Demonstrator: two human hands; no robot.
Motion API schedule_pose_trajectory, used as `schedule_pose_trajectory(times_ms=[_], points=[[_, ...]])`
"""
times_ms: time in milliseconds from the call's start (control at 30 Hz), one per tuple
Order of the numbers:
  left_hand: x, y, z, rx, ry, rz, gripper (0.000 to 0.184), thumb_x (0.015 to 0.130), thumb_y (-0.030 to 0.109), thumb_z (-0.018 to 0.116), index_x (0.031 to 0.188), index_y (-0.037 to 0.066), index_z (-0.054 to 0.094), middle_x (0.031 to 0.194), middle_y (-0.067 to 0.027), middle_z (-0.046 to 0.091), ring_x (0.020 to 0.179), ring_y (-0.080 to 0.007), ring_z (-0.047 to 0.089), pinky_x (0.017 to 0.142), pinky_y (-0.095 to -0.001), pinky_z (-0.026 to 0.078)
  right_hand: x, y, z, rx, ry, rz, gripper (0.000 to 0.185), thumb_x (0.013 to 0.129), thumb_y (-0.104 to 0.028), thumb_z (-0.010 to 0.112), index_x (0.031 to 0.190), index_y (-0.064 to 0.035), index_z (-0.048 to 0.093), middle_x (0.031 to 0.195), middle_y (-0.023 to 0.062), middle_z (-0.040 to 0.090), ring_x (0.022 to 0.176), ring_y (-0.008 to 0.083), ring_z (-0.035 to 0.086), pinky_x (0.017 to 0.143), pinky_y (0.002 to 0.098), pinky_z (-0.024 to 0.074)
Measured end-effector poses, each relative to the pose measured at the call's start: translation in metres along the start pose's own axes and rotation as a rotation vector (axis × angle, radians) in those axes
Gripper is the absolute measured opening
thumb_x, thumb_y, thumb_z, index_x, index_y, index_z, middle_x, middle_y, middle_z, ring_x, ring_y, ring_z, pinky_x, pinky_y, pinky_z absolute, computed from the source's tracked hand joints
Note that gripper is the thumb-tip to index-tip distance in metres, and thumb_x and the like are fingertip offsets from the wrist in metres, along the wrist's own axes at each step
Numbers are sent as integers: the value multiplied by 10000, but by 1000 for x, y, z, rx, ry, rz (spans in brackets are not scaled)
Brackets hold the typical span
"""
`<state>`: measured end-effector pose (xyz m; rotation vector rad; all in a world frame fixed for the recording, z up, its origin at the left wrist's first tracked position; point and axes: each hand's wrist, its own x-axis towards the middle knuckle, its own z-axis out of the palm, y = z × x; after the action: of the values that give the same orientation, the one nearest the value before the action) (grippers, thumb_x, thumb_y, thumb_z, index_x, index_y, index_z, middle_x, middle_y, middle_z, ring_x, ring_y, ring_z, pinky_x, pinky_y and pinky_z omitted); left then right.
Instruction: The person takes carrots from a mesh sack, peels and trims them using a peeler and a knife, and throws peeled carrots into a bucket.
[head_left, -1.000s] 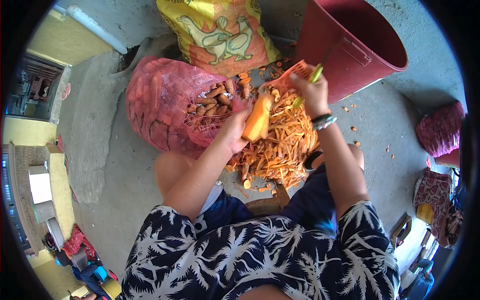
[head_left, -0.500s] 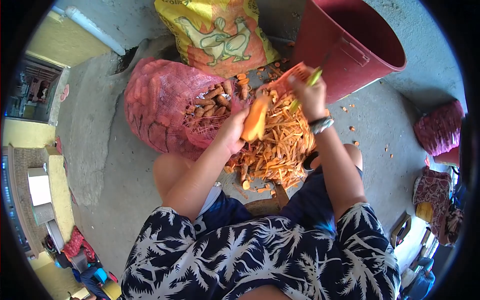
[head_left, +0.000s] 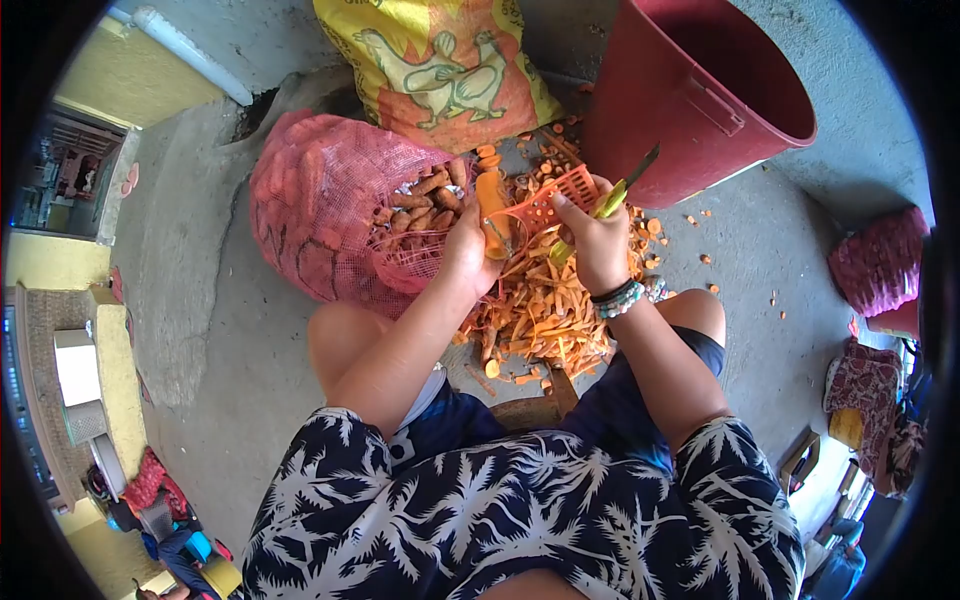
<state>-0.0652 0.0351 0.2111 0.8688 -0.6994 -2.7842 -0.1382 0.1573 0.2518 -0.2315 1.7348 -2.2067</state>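
My left hand (head_left: 468, 248) is wrapped round a partly peeled carrot (head_left: 490, 200), bright orange with a darker patch near its lower end. In my right hand (head_left: 600, 248) are an orange peeler (head_left: 573, 192) with a perforated handle and a knife (head_left: 612, 200) with a yellow-green handle, its dark blade pointing up and right. The peeler's far end meets the carrot's right side. Under both hands lies a heap of carrot peelings (head_left: 550, 310). Unpeeled carrots (head_left: 432, 205) show at the mouth of a pink mesh sack (head_left: 310, 215), left of my left hand.
A yellow and orange sack (head_left: 450, 75) printed with birds stands at the back. To its right is a tall red bin (head_left: 670, 110). Carrot slices (head_left: 654, 227) are scattered on the concrete floor (head_left: 740, 290). More purple sacks (head_left: 880, 265) lie at the right.
My right hand has come down and left, bringing the peeler against the carrot. The carrot has shifted slightly up and left and now stands more upright.
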Motion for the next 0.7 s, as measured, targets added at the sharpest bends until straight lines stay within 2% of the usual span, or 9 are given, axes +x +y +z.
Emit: schedule_pose_trajectory(times_ms=[100, 300, 367, 400, 467, 567, 633, 667, 700], points=[[-2, -3, 4, -58, 79, 42, 406, 952, 366, 251, 1187, 108, 457, 1084, -93, 544, 952, -212, 546, 860, -362, 436, 0, 3, -3, -84, -25, 0, 326, 751, -15, 655, 1043, 35, 519, 876, 61, 616, 680, 82, 561, 590, 208, 467], [-3, -1, -4, 131, 6, -61, 408, 945, 360, 306, 1190, 70, 453, 1101, -98, 540, 982, -205, 544, 844, -343, 447, 42, -7, -15, -183, -138, 90, 318, 738, -17, 662, 1027, 33, 538, 866, 75, 628, 657, 118, 593, 587, 234, 492], [-19, 7, 1, 208, -188, -129, 407, 942, 355, 333, 1143, 29, 471, 1009, -102, 566, 887, -189, 579, 760, -325, 482, 78, -5, -41, -111, -65, 12, 299, 736, -28, 667, 1004, 26, 545, 847, 71, 628, 641, 110, 590, 552, 231, 487], [-26, 6, 12, 191, -35, -116, 447, 935, 389, 333, 1171, 27, 448, 1016, -107, 565, 879, -187, 580, 759, -321, 488, 92, -1, -49, -149, 61, -63, 291, 737, -33, 666, 995, 22, 545, 826, 62, 627, 628, 99, 582, 524, 221, 470], [-25, 9, 7, 149, -138, -117, 450, 933, 396, 334, 1181, 35, 441, 1014, -105, 565, 872, -182, 581, 757, -320, 490, 111, 15, -70, 22, 157, -112, 259, 743, -37, 661, 972, 2, 547, 773, 36, 619, 607, 78, 570, 473, 193, 432], [-13, 19, 2, 115, -191, -104, 433, 934, 398, 327, 1184, 63, 435, 1011, -93, 567, 862, -173, 581, 746, -319, 493, 77, 3, -42, -53, 108, -74, 260, 748, -43, 662, 976, -1, 544, 778, 29, 612, 602, 78, 566, 487, 196, 441], [14, 11, -25, -31, -167, -13, 413, 946, 355, 293, 1205, 67, 438, 1077, -85, 550, 949, -187, 554, 839, -326, 455, 36, -4, -12, -27, 29, -16, 265, 755, -39, 659, 987, 3, 538, 772, 21, 600, 573, 68, 533, 484, 197, 428], [34, 6, -58, -202, -518, -62, 422, 954, 337, 241, 1221, 63, 421, 1106, -89, 541, 978, -208, 545, 878, -349, 437, 20, -3, -4, -29, 17, -9, 273, 753, -35, 660, 993, 9, 537, 776, 23, 602, 586, 68, 538, 490, 197, 431], [27, 6, -47, -205, -515, -62, 422, 954, 337, 241, 1221, 63, 421, 1106, -89, 541, 978, -208, 545, 878, -349, 437, 9, -2, 0, -31, 8, -3, 282, 750, -31, 661, 998, 14, 535, 781, 25, 605, 599, 69, 543, 496, 198, 435]])
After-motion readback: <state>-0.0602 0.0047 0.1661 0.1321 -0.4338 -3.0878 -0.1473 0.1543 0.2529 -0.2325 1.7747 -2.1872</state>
